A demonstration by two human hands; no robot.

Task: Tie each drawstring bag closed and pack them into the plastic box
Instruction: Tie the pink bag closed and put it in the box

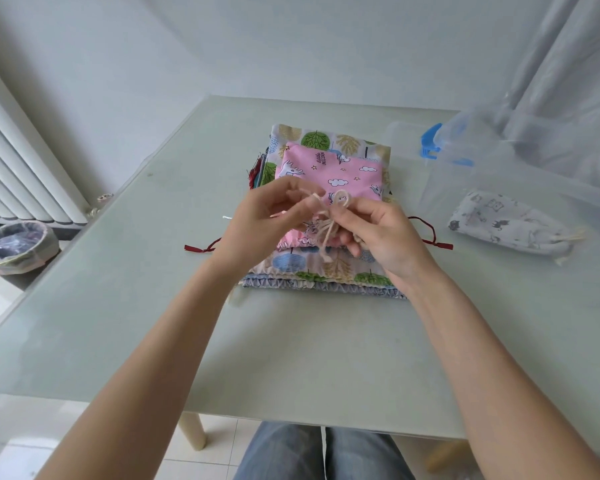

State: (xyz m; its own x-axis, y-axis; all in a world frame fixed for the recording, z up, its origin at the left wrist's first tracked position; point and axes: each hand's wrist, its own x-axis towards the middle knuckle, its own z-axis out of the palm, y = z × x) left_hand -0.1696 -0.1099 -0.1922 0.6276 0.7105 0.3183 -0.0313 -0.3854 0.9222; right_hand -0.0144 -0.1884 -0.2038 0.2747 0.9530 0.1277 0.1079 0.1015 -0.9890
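Observation:
A pink unicorn-print drawstring bag [347,171] lies on top of a stack of printed bags [326,271] in the middle of the table. Its beige drawstring [328,220] is looped up between my hands. My left hand [267,216] pinches one strand of the cord. My right hand [378,230] pinches a loop of it above the bag's gathered mouth. A clear plastic box [520,188] stands at the right, and a tied white patterned bag [510,221] lies inside it.
Red cord ends [201,247] stick out from the stack on both sides. The box's lid with blue clips [430,142] lies behind the box. A lined waste bin [14,247] and a radiator [21,161] stand left of the glass-topped table [153,306].

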